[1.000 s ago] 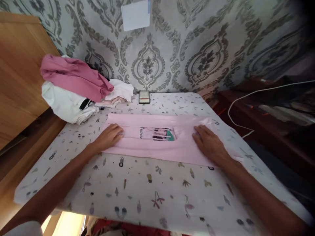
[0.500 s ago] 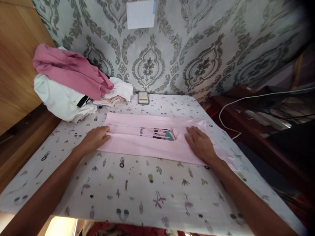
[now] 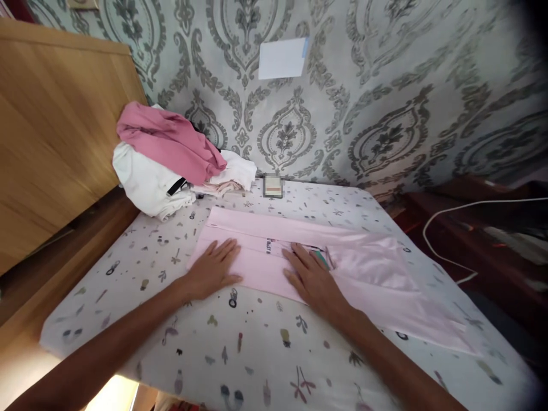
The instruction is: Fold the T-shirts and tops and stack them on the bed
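Observation:
A pale pink T-shirt [image 3: 368, 257] lies on the patterned table cover, its sides folded inward into a long strip. Part of a printed picture with dark lettering shows in the gap between the folds. My left hand [image 3: 216, 265] rests flat on the left part of the shirt, fingers spread. Over the printed part, my right hand [image 3: 310, 279] lies flat with its fingers apart, hiding some of the print. To the right of that hand the cloth is wrinkled and spreads wider.
Heaped clothes, pink [image 3: 171, 140] and white [image 3: 145, 180], stand at the back left beside a wooden cabinet [image 3: 64, 125]. A small flat box [image 3: 273, 185] sits at the table's back edge. A white cable [image 3: 432, 228] hangs over dark red furniture at right.
Both hands have shifted inward along the shirt: the left from its left edge onto the cloth, the right leftward onto the print. The camera view has turned left and up.

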`<state>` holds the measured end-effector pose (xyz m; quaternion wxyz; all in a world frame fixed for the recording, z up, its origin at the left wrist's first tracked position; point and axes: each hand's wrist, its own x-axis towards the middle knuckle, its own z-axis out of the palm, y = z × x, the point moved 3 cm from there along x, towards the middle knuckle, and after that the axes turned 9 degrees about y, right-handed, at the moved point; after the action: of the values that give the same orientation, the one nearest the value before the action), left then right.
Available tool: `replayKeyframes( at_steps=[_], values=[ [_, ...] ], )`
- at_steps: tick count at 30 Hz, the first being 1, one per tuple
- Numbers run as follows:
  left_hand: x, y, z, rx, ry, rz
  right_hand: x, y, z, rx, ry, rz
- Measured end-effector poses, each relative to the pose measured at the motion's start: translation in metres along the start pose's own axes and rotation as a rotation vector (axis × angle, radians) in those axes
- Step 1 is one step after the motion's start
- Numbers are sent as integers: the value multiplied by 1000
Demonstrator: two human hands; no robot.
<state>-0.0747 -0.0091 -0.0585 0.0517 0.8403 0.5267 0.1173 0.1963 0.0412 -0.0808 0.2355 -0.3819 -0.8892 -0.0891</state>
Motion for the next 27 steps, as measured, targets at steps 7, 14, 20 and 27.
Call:
replayKeyframes(
  at_steps=[7,14,20,27],
  values=[
    [-30,-53,-9,17,23,-166,-1,7,1,16,-31,62],
    [17,-109,-44,-233,236,-423,56,-90,6,240,-155,-28],
    [88,-150,-47,-234,301,-646,92,-192,24,452,-211,-191],
    [115,-166,-35,-296,292,-679,108,-208,22,377,-87,-239]
  ],
)
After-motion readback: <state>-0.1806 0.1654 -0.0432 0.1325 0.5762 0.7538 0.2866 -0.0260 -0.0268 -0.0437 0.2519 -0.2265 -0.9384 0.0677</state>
